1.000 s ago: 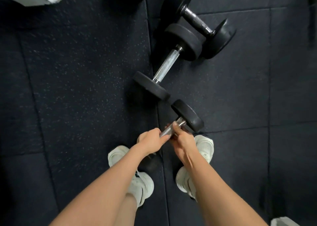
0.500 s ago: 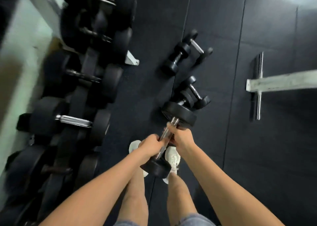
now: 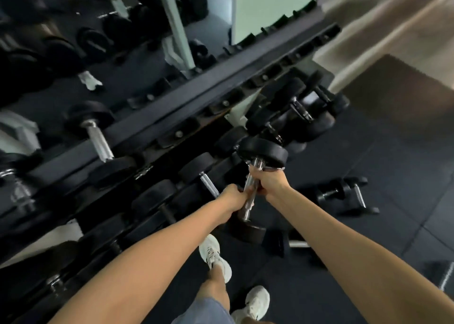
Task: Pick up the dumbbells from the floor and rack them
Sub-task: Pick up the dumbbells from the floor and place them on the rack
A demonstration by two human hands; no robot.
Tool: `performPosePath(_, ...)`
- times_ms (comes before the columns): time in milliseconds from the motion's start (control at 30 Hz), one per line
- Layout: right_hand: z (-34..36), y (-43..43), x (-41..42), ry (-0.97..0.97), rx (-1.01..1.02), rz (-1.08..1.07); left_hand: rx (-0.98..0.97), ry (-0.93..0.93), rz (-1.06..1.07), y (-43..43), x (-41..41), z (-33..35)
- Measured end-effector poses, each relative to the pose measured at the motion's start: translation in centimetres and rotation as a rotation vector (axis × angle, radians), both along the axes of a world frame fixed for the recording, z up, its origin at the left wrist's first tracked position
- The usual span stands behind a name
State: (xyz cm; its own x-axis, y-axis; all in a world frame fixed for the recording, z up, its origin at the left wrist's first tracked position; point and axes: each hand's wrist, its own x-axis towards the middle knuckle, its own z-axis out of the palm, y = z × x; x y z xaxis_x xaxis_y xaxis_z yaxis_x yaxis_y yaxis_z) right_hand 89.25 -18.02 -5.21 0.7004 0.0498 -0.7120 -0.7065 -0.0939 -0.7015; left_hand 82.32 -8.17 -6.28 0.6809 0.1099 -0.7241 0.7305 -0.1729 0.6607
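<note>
I hold a black dumbbell (image 3: 262, 151) with a chrome handle in the air, tilted almost upright, its upper head close to the rack's lower tier. My left hand (image 3: 233, 197) grips the lower part of the handle and my right hand (image 3: 269, 182) grips just above it. The black tiered dumbbell rack (image 3: 221, 77) runs diagonally from lower left to upper right and carries several dumbbells. Two small dumbbells (image 3: 344, 193) lie on the dark rubber floor to the right, and another dumbbell (image 3: 282, 243) lies on the floor below my hands.
My legs and white shoes (image 3: 215, 257) stand on the floor beside the rack. A beige wall (image 3: 393, 28) rises at the upper right. A mirror or pale panel (image 3: 270, 4) stands behind the rack. The image is motion-blurred.
The dumbbell has been lifted off the floor with both hands. My view has swung from the floor to the rack, and the dumbbell now hangs next to its lower tier.
</note>
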Motion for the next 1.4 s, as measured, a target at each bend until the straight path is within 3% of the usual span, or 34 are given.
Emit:
performPosePath(400,1.2,19.5,8.7,-0.033,0.028,0.353,-0.033,-0.09,0.375,15.9,5.8,1.2)
performPosePath(933,-0.6,35.4,19.3,-0.229,-0.191,0.99,-0.189,-0.023,0.983,24.5,15.8,-1.4)
performPosePath(1100,-1.1,37.5,20.7,-0.263,-0.253,1.147,-0.199,-0.035,1.034,25.4,17.7,-2.0)
performPosePath(1400,-1.9,37.3,21.4,-0.198,-0.238,1.17,-0.209,-0.007,0.892,26.1,17.2,-2.2)
